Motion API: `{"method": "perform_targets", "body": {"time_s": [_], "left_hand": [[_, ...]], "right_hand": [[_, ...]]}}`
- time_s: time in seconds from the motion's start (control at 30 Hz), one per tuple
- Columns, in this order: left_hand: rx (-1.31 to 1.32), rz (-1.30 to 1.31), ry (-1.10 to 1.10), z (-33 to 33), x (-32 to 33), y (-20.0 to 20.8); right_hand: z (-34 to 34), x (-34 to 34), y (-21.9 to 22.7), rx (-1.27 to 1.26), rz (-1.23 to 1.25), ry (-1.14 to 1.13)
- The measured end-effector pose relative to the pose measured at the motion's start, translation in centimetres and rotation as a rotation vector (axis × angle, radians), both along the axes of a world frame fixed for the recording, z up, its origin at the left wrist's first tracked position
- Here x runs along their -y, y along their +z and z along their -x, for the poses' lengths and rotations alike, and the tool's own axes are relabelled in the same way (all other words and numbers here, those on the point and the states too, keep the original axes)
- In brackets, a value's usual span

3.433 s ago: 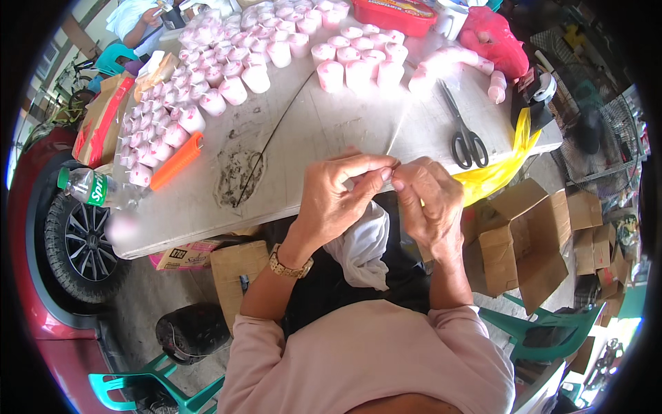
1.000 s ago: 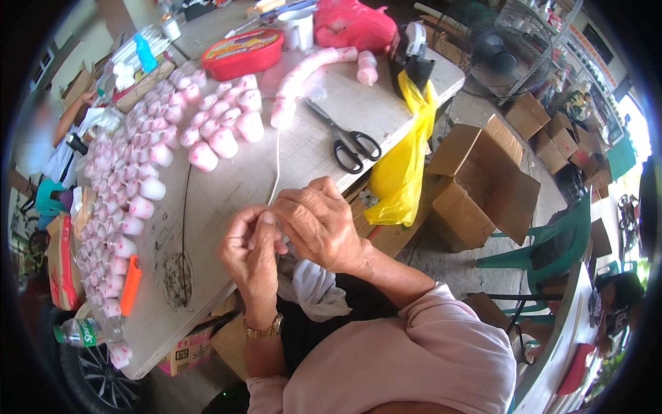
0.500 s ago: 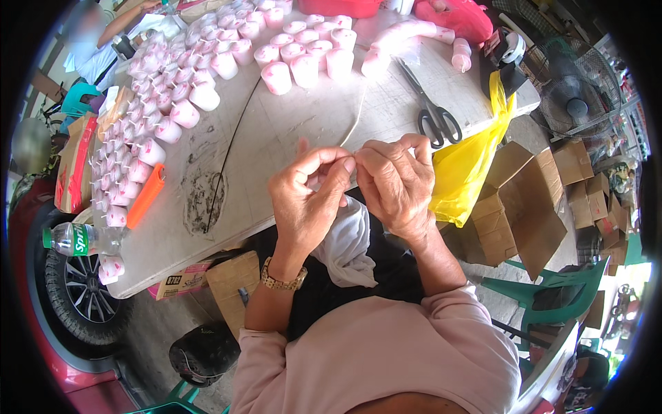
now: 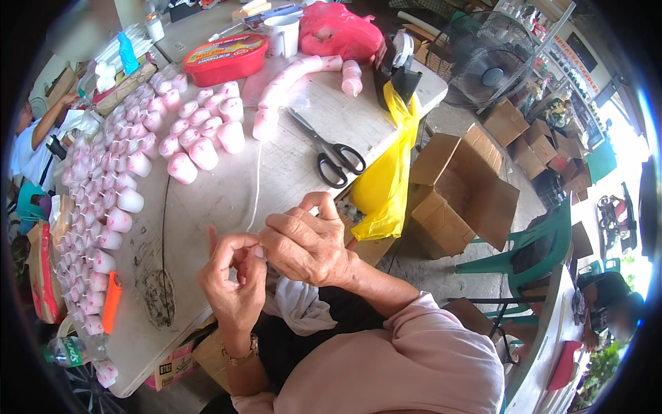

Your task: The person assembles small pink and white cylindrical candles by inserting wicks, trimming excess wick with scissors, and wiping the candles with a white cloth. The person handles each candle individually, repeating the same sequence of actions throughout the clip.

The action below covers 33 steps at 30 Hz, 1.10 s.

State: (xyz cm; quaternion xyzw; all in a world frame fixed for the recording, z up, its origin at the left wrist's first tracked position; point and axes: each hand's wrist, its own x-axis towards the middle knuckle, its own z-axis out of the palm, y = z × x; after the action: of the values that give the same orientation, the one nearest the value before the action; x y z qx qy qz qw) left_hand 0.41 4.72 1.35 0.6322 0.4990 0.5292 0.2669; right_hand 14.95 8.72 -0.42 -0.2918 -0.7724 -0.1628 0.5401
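My left hand [image 4: 236, 286] and my right hand [image 4: 307, 245] meet fingertip to fingertip just over the table's near edge, both pinched closed. A thin white string [image 4: 257, 186] runs down to the pinched fingers from a curved row of nested white-and-pink cups [image 4: 289, 77]. The string's end is hidden in the fingers. Black-handled scissors [image 4: 331, 153] lie beyond my right hand, blades pointing away. To the left of the string stands a cluster of small white cups with pink marks [image 4: 200, 153]. Many more such cups [image 4: 117, 221] fill the table's left side.
An orange-handled tool [image 4: 112, 302] and a plastic bottle [image 4: 67, 352] are at the left edge. Further back are a red tub [image 4: 226, 61], a white mug [image 4: 282, 36] and a pink bag [image 4: 339, 31]. A yellow bag [image 4: 386, 172] hangs over the right edge, near an open carton [image 4: 455, 193].
The view has swung to the right, bringing in the red tub, the mug and more of the right side. My hands stay pinched together in much the same pose.
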Motion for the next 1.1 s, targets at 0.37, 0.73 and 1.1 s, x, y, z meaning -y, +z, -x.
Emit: {"method": "perform_targets", "body": {"time_s": [0.37, 0.73, 1.1], "left_hand": [[0.021, -0.047, -0.024, -0.3, -0.6, -1.2], [0.016, -0.188, -0.02, -0.4, -0.7, -1.5], [0.045, -0.176, 0.0, -0.1, -0.9, -2.3]], "right_hand": [[-0.8, -0.4, -0.2, 0.065, 0.047, -0.008], [-1.2, -0.7, -0.1, -0.029, 0.08, 0.024], [-1.0, -0.3, 0.3, -0.058, 0.232, 0.081]]}}
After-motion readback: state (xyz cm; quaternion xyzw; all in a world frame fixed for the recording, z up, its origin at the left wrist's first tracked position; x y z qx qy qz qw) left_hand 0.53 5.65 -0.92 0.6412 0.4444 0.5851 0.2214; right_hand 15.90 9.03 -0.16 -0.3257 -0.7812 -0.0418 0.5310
